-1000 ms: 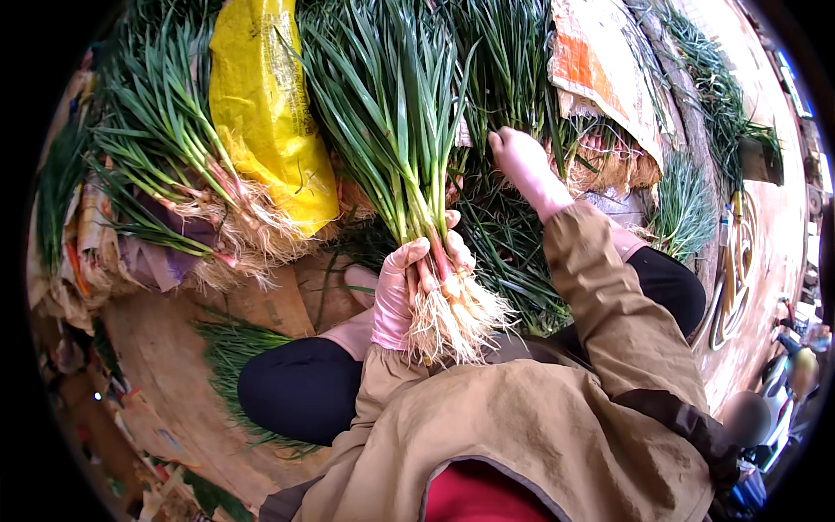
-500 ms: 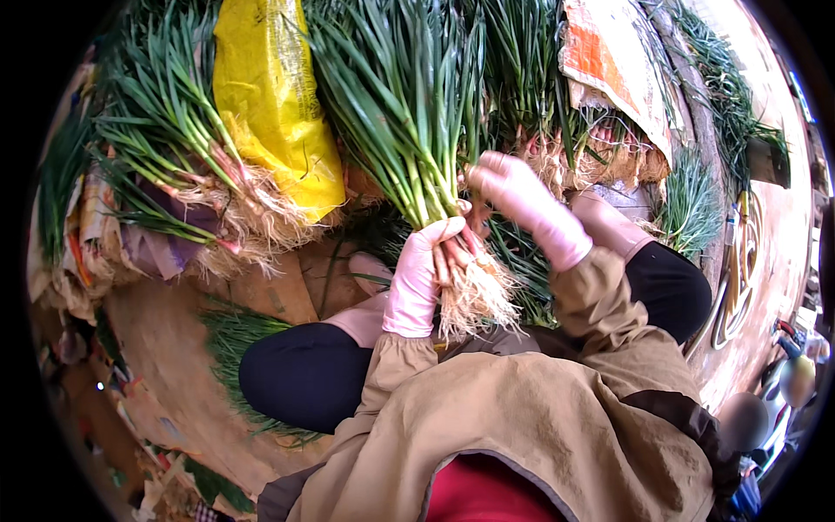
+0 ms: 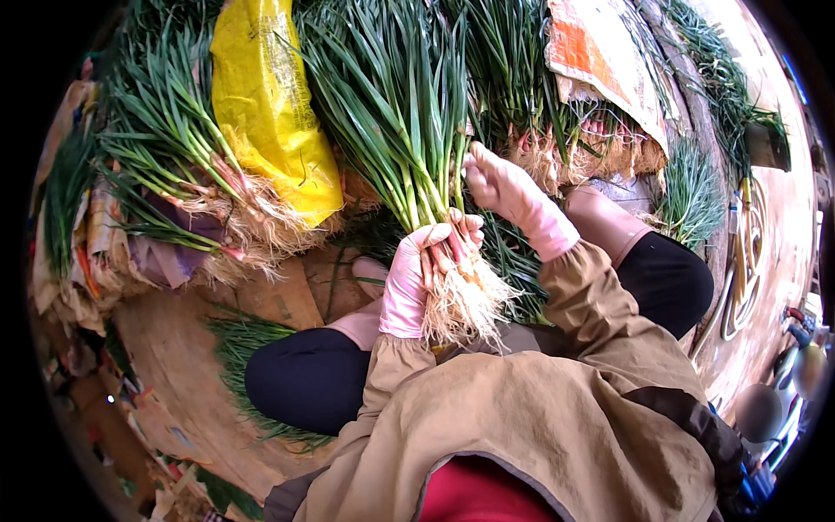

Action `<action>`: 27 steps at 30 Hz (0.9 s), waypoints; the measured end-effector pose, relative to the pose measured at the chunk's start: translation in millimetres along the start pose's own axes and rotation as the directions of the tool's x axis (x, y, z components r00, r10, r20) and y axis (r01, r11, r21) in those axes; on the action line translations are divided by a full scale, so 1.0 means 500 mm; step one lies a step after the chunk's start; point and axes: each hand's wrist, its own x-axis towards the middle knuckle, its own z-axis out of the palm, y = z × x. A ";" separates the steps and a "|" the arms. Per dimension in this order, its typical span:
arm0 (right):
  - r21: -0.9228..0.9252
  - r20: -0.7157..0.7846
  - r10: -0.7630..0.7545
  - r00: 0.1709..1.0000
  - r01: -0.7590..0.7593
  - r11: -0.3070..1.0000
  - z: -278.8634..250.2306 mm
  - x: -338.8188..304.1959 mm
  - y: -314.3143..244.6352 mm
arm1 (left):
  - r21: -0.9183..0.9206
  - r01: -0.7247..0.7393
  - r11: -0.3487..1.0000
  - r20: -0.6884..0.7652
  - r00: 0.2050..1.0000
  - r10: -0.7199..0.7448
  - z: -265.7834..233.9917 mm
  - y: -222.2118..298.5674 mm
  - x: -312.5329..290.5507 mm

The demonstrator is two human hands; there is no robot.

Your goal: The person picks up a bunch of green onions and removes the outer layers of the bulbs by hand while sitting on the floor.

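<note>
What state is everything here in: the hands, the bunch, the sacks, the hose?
Left hand, closed around the bunch above its roots.
Right hand, fingers curled by the bunch's stalks; grip unclear.
Bunch, held, leaves fanned out, roots bare.
Yellow sack, wrinkled, lying among plants.
White-and-orange sack, draped over other bunches.
Hose, lying in loops.

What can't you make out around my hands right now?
All in the head view:
- Left hand: palm hidden behind the green-leaved bundle.
- Right hand: its curled fingers hide whether it pinches a stalk.
- Yellow sack: top cut off by the upper edge.
</note>
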 end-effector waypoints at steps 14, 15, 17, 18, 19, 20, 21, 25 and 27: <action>-0.393 0.006 -0.059 0.998 0.057 0.918 0.032 0.062 0.091 | -0.109 -0.003 0.994 0.103 0.995 0.014 0.029 -0.032 0.005; -0.591 0.145 -0.014 0.989 0.098 0.801 0.001 0.070 0.114 | -0.120 0.020 0.993 0.128 0.992 -0.005 0.030 -0.042 0.010; -0.861 0.339 0.158 0.928 0.238 0.450 -0.080 0.087 0.157 | 0.037 -0.037 0.999 0.045 0.998 0.035 0.046 -0.043 0.010; -0.914 0.390 0.279 0.878 0.332 0.232 -0.115 0.092 0.163 | 0.003 -0.012 1.000 0.246 0.969 0.011 -0.007 -0.038 0.039; -0.891 0.422 0.418 0.804 0.453 0.027 -0.114 0.099 0.158 | -0.092 -0.054 0.994 0.308 0.948 0.080 -0.006 -0.020 0.025; -0.953 0.283 0.227 0.932 0.299 -0.040 -0.121 0.103 0.148 | -0.189 -0.087 0.978 0.363 0.919 0.152 -0.003 -0.006 0.010; -0.988 0.135 0.031 0.990 0.137 -0.076 -0.097 0.090 0.109 | -0.224 -0.148 0.963 0.369 0.902 0.225 -0.009 0.012 -0.008; -0.937 -0.337 -0.577 0.744 -0.325 0.129 -0.103 0.112 -0.081 | -0.161 -0.145 0.976 0.220 0.959 0.178 0.001 -0.003 0.012; -0.894 -0.410 -0.479 0.777 -0.446 0.042 -0.154 0.162 -0.138 | -0.176 -0.087 0.981 0.186 0.975 0.119 0.008 -0.018 0.026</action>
